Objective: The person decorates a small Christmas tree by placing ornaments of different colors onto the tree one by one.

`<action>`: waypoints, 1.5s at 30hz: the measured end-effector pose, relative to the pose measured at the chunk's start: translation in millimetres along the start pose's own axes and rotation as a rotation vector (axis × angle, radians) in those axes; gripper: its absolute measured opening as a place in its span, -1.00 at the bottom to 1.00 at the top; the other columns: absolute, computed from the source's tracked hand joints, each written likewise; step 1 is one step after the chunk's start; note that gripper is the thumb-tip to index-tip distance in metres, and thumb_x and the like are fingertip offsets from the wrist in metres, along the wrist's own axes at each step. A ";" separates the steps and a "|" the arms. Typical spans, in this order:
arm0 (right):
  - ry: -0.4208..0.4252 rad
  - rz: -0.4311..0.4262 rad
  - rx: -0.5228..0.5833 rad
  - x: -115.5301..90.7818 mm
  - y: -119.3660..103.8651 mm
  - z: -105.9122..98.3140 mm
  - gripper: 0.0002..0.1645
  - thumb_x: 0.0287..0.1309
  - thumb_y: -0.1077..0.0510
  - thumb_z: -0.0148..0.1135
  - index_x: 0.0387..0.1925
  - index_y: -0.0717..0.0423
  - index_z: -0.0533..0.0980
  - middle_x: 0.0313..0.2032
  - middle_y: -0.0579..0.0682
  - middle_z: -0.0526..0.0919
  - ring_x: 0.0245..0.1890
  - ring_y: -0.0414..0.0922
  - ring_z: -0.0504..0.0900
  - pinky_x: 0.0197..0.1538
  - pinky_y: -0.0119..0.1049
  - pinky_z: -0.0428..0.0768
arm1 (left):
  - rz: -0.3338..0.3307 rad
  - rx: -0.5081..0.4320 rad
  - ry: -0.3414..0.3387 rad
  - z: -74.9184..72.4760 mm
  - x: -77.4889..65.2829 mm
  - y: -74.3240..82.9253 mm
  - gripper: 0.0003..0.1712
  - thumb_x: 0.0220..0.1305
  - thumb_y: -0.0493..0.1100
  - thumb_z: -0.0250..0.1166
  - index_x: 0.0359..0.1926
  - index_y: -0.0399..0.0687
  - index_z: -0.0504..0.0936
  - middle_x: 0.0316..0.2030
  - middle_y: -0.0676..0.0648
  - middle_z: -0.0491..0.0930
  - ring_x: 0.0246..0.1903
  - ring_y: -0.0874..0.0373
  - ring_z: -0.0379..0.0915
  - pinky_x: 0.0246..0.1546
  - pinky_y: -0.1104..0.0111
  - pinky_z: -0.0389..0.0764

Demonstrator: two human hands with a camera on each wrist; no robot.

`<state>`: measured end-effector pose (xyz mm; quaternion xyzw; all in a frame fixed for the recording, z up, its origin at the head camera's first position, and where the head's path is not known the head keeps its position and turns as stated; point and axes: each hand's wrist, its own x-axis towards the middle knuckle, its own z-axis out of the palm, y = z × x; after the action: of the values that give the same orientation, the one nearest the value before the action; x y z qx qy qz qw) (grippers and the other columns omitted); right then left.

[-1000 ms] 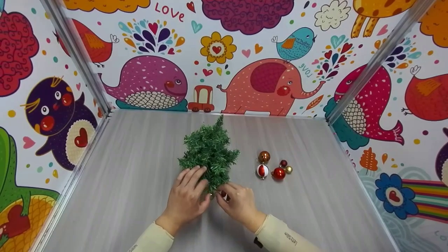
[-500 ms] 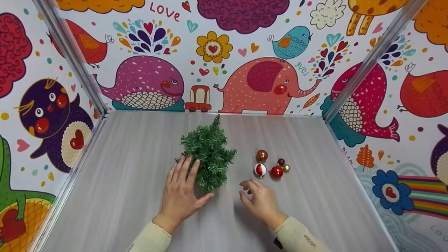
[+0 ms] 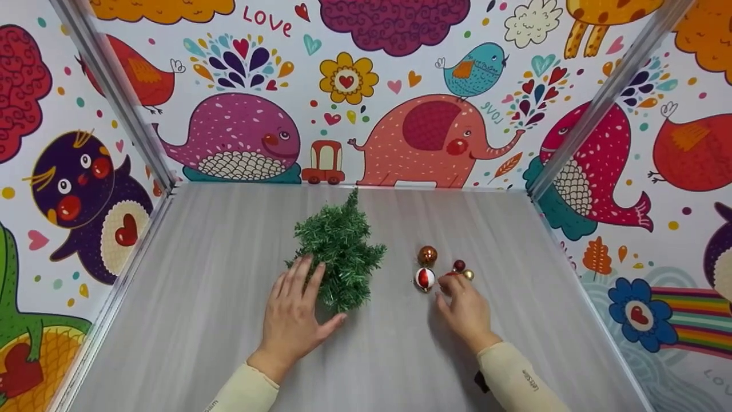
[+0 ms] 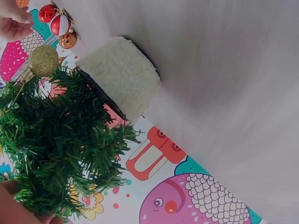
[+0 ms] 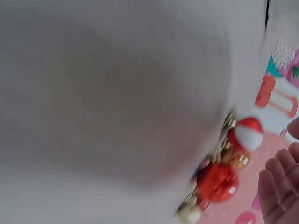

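A small green Christmas tree [image 3: 346, 240] stands on the grey table. My left hand [image 3: 294, 320] lies against its left side with straight fingers touching the branches. In the left wrist view a gold glitter bauble [image 4: 44, 60] hangs among the branches, above the pale, dark-rimmed base [image 4: 120, 77]. To the right, my right hand [image 3: 468, 312] hovers over a shiny red bauble [image 5: 217, 182], mostly covered in the head view. Its loosely bent fingers appear apart from that bauble in the right wrist view.
Beside the right hand sit a red-and-white bauble [image 3: 425, 278], a copper bauble [image 3: 427, 254], a small dark red bauble [image 3: 459, 265] and a small gold bauble [image 3: 469, 274]. Cartoon-printed walls [image 3: 389, 80] with metal corner posts [image 3: 117, 94] border the table.
My right hand has left the lower part of the tree and moved right to the baubles. My left hand has shifted slightly and its thumb has spread away from the tree.
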<state>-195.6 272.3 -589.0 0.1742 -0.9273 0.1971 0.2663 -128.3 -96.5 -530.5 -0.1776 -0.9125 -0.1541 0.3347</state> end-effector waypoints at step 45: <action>-0.102 0.065 -0.155 3.2 41.8 11.9 -0.60 -0.01 0.27 0.47 -0.07 0.05 0.60 -0.15 0.09 0.67 -0.40 0.19 0.67 -0.43 0.13 0.61 | 0.058 -0.036 -0.083 -11.8 0.7 -20.7 0.08 -0.14 0.30 0.50 0.37 -0.10 0.40 0.39 -0.26 0.26 0.29 -0.21 0.28 0.22 -0.09 0.36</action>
<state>-221.1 302.1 -607.8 0.1329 -0.9573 0.1243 0.2247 -131.1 -119.5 -524.9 -0.2163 -0.9171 -0.1535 0.2978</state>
